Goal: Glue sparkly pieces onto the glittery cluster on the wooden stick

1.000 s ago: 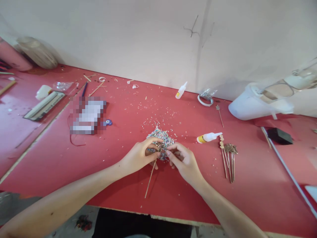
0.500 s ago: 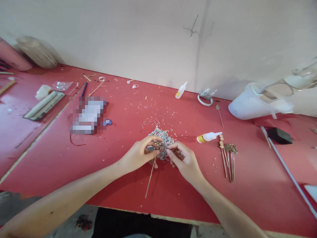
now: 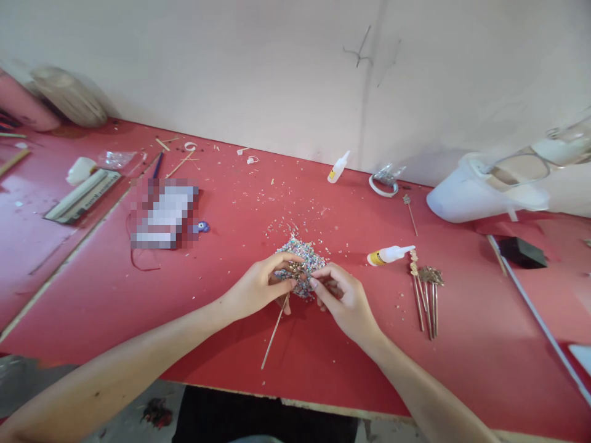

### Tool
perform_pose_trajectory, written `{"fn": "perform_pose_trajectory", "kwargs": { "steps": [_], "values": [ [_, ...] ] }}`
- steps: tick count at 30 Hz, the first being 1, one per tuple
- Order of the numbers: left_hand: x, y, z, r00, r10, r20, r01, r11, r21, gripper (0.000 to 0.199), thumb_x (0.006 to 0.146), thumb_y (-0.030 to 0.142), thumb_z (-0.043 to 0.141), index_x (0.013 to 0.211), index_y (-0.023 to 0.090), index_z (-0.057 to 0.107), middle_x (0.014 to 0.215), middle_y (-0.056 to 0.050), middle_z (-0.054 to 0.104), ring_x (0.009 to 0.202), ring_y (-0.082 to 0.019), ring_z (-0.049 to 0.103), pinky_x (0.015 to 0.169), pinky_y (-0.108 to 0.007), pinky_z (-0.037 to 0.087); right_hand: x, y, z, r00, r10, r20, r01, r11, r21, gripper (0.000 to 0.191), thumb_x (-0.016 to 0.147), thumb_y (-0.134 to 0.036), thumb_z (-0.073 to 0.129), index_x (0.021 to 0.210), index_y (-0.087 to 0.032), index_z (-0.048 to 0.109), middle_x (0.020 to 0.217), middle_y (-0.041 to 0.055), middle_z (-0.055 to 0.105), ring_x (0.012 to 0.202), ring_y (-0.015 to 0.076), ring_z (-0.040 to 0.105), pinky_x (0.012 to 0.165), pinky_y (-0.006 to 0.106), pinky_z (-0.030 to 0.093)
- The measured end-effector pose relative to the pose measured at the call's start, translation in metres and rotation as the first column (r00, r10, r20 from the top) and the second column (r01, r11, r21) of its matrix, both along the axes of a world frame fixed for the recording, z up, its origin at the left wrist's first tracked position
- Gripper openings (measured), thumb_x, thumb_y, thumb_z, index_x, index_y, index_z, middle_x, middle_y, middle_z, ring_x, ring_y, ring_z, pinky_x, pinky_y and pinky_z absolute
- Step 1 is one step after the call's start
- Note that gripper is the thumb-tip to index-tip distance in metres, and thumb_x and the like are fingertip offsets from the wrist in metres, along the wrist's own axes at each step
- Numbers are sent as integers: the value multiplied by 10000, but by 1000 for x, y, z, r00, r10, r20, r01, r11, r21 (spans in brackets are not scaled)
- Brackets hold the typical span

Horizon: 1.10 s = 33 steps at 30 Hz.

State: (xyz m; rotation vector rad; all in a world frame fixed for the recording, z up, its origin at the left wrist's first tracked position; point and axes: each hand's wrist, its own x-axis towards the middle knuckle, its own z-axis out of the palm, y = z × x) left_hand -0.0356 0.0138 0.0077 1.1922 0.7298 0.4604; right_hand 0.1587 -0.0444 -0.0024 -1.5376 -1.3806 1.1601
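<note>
My left hand (image 3: 256, 287) is closed around the ornate head of a gold hair stick (image 3: 274, 337), whose long thin shaft points down toward the table's front edge. Close beside that head, my right hand (image 3: 345, 300) has its thumb and forefinger pinched together. Anything between those fingertips is too small to make out. Under both hands lies a pile of tiny multicoloured sparkling stones (image 3: 301, 247). To the right, a small glue bottle (image 3: 386, 255) with a yellow label lies on its side. Several more hair sticks (image 3: 429, 301) rest past it.
A second glue bottle (image 3: 338, 167) stands near the wall. Behind on the right are a tape ring (image 3: 383, 187), a single hair stick (image 3: 410, 215), a white jug (image 3: 466, 191) and a black block (image 3: 522, 252). A ruler-like box (image 3: 83, 195) and purple pen (image 3: 157, 166) lie left.
The lower end of the hair stick's shaft has swung a little to the left as the stick turned in my left hand. My right hand stays nearly in place.
</note>
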Motion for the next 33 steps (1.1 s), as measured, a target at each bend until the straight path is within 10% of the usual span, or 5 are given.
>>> {"fn": "perform_pose_trajectory", "kwargs": {
  "steps": [33],
  "values": [
    [0, 3, -9, 999, 31, 32, -30, 999, -16, 226, 912, 341, 536, 1069, 178, 538, 863, -22, 660, 455, -91, 636, 493, -223, 560, 0, -1, -1, 986, 107, 127, -122, 985, 120, 75, 889, -274, 538, 879, -206, 567, 783, 32, 566, 667, 144, 568, 581, 260, 483]
  ]
}}
